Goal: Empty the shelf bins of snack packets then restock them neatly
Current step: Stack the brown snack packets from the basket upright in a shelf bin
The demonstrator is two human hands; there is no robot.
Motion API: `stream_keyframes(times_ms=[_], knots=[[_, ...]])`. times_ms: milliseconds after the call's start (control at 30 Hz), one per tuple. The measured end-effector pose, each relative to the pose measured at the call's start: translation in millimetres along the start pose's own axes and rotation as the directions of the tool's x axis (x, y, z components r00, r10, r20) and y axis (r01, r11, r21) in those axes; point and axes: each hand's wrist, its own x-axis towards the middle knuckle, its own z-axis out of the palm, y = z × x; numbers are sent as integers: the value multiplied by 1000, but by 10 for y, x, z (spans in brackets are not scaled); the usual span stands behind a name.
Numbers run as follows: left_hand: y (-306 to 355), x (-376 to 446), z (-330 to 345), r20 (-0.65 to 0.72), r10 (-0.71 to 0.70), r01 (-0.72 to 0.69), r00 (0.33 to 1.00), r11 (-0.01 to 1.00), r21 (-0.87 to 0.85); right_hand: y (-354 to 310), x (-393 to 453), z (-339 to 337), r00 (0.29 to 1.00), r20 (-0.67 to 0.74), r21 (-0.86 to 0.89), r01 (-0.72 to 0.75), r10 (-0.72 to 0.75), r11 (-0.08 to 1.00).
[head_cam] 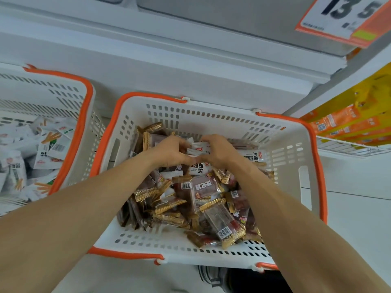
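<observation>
White orange-rimmed basket (296, 166) sat on shelf, heaped with brown-gold snack packets (198, 199). Second basket (69, 106) beside it, left, held white packets (50, 149). Left hand (169, 152) and right hand (218, 152) met mid-heap, fingers curled pinching few white packets (197, 150). Risk: loose slick bundle likely slips; white ones under brown heap get missed.

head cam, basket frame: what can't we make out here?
- Fingers of left hand and right hand: curled under, packet count hidden.
- White packets: mostly covered by hands.
- Left basket: cut by frame edge.
- Price tag: blurred, cropped.
</observation>
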Motion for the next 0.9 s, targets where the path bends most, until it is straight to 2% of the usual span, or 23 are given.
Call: stream_keyframes(times_ms=[133,233,267,333,367,433,500,567,667,733,833,900], knots=[[195,-169,-117,-132,112,-90,985,983,158,-129,-187,-250,986,-146,54,89,-80,995],[327,-296,-248,-244,207,-158,947,966,207,-282,-434,-559,966,-249,206,120,-67,971],[377,-353,-266,-305,214,-172,928,972,160,-338,-512,-654,956,-284,250,140,-66,958],[430,-451,-278,-430,134,-180,893,981,-68,-433,-635,-801,933,-351,295,187,-76,937],[440,-503,-278,-442,68,-180,894,960,-217,-480,-685,-842,926,-372,330,202,-70,922],[429,-599,-264,-359,-12,-168,933,868,-466,-522,-737,-826,921,-389,439,201,-17,876],[423,-733,-193,-169,-26,-93,985,748,-657,-546,-757,-704,928,-362,597,159,87,786],[360,-834,-80,-52,-73,12,996,683,-730,-570,-766,-514,937,-299,721,96,183,686],[208,-923,95,-47,-132,44,990,613,-789,-572,-814,-242,958,-171,818,8,231,575],[134,-949,190,-64,-163,43,985,579,-814,-521,-876,-148,980,-108,796,-17,170,605],[100,-931,313,-106,-204,36,973,591,-806,-317,-983,-252,994,59,647,-108,92,755],[98,-865,374,-150,-235,34,960,633,-773,-53,-1001,-421,983,89,472,-186,163,862]])
